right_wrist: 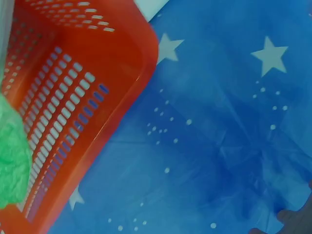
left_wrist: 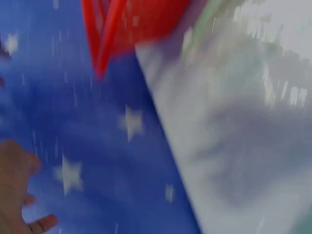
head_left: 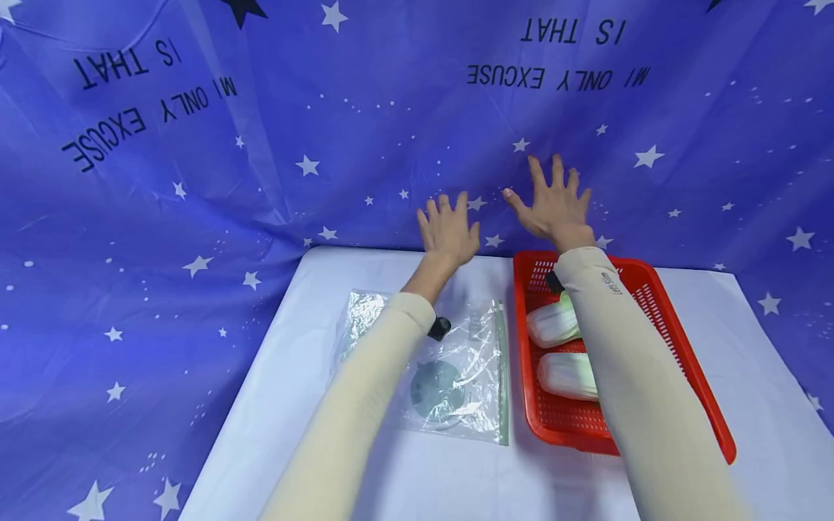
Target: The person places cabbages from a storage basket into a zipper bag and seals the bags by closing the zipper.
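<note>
Both hands are raised over the far edge of the table, fingers spread and holding nothing. My left hand (head_left: 449, 235) is beyond a clear zip bag (head_left: 482, 405), which lies flat with a green strip along its right side and a round grey-green patch. My right hand (head_left: 555, 206) is past the far end of a red plastic basket (head_left: 531, 405). Two pale vegetables with white stalks, perhaps cabbages (head_left: 567, 375), lie in the basket, partly hidden by the right sleeve. The right wrist view shows a green leafy end (right_wrist: 12, 151) inside it. The left wrist view is blurred.
A white cloth covers the table (head_left: 260, 434). Behind and beside it hangs a blue curtain (head_left: 365, 130) with white stars and upside-down lettering. A black wrist camera (head_left: 440, 329) sits at the left forearm.
</note>
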Available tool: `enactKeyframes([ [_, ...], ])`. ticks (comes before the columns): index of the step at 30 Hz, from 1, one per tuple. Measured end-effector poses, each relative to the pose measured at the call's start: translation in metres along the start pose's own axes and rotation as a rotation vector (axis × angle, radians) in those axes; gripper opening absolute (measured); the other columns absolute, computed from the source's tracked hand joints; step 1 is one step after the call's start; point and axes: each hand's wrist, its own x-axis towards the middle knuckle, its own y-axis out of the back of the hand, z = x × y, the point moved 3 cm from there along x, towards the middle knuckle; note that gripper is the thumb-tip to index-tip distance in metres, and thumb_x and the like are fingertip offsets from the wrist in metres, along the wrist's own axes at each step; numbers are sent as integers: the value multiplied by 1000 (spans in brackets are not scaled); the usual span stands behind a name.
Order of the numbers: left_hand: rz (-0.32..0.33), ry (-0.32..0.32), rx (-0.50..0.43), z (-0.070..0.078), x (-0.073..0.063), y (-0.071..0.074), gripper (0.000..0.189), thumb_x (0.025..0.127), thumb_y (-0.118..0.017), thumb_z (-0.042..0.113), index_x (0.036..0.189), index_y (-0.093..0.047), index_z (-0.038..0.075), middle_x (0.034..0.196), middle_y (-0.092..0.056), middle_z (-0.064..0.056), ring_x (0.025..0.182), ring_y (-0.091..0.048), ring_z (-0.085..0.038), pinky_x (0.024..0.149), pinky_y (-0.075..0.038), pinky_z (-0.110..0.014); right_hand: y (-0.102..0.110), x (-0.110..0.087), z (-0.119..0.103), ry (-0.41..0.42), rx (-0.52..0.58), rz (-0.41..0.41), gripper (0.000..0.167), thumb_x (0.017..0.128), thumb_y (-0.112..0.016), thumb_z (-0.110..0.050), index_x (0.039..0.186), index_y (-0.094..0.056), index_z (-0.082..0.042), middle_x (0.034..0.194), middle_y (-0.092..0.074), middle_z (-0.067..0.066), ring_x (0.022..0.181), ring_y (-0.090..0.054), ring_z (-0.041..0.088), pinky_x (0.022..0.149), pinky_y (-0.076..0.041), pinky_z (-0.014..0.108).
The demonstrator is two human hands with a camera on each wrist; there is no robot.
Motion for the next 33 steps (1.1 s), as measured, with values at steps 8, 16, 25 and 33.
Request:
enactKeyframes([
  [8, -244, -58, -144, 40, -111, -90, 60, 81, -69, 53, 125, -49, 18, 107, -57, -6, 96, -56, -28, 72, -46, -44, -6, -27, -4, 110, 135, 60, 81, 94, -30, -70, 159, -6, -29, 163, 2, 16, 142, -9, 51, 105, -12, 73],
  [16, -230, -77, -89, 27, -174, -132, 38, 83, -60, 52, 99, -64, 18, 96, -59, -3, 88, -50, -26, 64, -42, -44, -16, -87, -13, 279, 204, 35, 72, 98, -40, -59, 158, -19, -24, 160, -12, 21, 140, -16, 52, 104, -9, 74],
  [25, -103, -120, -529, -37, -193, -71, 21, 78, -59, 20, 61, -47, 22, 49, -42, 10, 44, -43, -10, 39, -32, -28, -32, -209, -57, 589, 274, 60, 37, 97, -60, -20, 129, -60, -4, 126, -59, 15, 118, -55, 32, 99, -42, 51],
  [33, -52, -360, -634, -55, -228, -11, 24, 85, -57, 12, 66, -48, 23, 50, -34, 16, 42, -31, 2, 39, -26, -18, -115, -275, -94, 831, -24, 101, 10, 88, -69, -24, 95, -70, -16, 81, -65, -3, 83, -59, 21, 73, -47, 38],
])
